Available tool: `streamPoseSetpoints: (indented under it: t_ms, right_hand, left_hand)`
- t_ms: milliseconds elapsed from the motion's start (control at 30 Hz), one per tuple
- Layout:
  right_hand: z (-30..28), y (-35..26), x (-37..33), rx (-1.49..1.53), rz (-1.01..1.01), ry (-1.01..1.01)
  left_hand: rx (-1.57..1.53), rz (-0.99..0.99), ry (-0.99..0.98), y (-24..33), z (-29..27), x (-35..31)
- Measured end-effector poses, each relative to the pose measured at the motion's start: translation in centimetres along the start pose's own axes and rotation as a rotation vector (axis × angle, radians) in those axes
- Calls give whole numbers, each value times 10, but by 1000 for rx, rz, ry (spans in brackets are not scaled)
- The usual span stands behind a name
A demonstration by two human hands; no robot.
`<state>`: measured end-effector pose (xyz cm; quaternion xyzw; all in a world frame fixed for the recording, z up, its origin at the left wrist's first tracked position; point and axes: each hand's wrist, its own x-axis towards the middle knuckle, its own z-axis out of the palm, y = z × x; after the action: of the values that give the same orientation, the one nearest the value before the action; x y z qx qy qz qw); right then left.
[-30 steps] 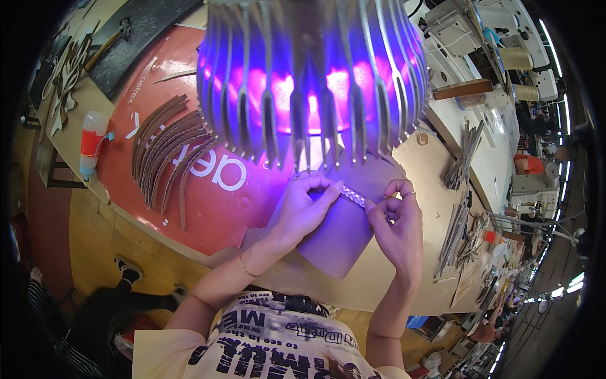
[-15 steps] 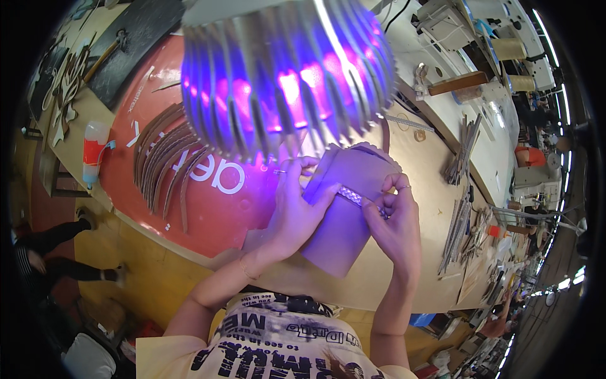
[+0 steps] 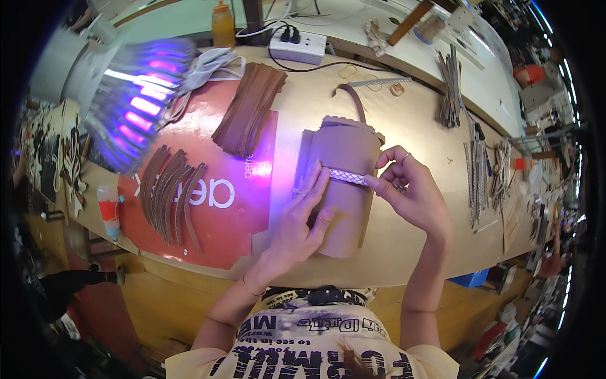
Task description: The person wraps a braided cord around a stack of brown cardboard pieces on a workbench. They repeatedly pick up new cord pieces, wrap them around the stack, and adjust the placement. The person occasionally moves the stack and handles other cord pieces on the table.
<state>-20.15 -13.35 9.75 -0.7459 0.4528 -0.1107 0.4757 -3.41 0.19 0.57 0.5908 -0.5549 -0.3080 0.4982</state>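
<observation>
A brown rolled sheet (image 3: 344,221), shaped like a thick tube with a scalloped far end, lies on the table in front of me. Across it runs a braided silvery strip (image 3: 347,177). My left hand (image 3: 302,218) rests on the tube's left side, fingers stretched out, fingertips against the strip's left end. At the tube's right edge, my right hand (image 3: 413,192) pinches the strip's other end between thumb and fingers. Past the far end of the tube, a narrow curved brown strip (image 3: 352,100) sticks out.
A finned lamp (image 3: 136,104) glowing violet hangs at the left. Stacked brown strips (image 3: 249,110) and curved strips (image 3: 173,202) lie on a red sheet (image 3: 221,243). Bottles (image 3: 223,25) and a power strip (image 3: 298,47) stand farther back; bundled grey strips (image 3: 451,88) lie right.
The lamp now appears at the left instead of over the centre, as the view has shifted. The tube lies straighter. My left hand has flattened against its side; my right still pinches the strip.
</observation>
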Motion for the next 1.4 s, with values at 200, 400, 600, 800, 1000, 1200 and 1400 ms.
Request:
streamPoseSetpoints:
  t_ms: [200, 400, 600, 800, 1000, 1200, 1400]
  right_hand:
    - [0, 21, -5, 175, 9, -4]
    - [8, 33, -6, 282, -19, 36]
    - [13, 53, -4, 352, -17, 38]
    - [24, 79, -2, 347, 139, 40]
    - [21, 101, -13, 531, 129, 11]
    - [24, 108, -14, 525, 156, -11]
    - [41, 115, -13, 621, 145, 43]
  left_hand:
    - [61, -21, -17, 4, 0, 2]
    - [112, -12, -25, 5, -1, 4]
    - [137, -28, -35, 5, -1, 3]
    - [99, -60, -21, 3, -2, 3]
    - [186, -10, -61, 10, -5, 6]
    - [309, 31, -190, 16, -13, 10]
    - [337, 2, -202, 17, -13, 11]
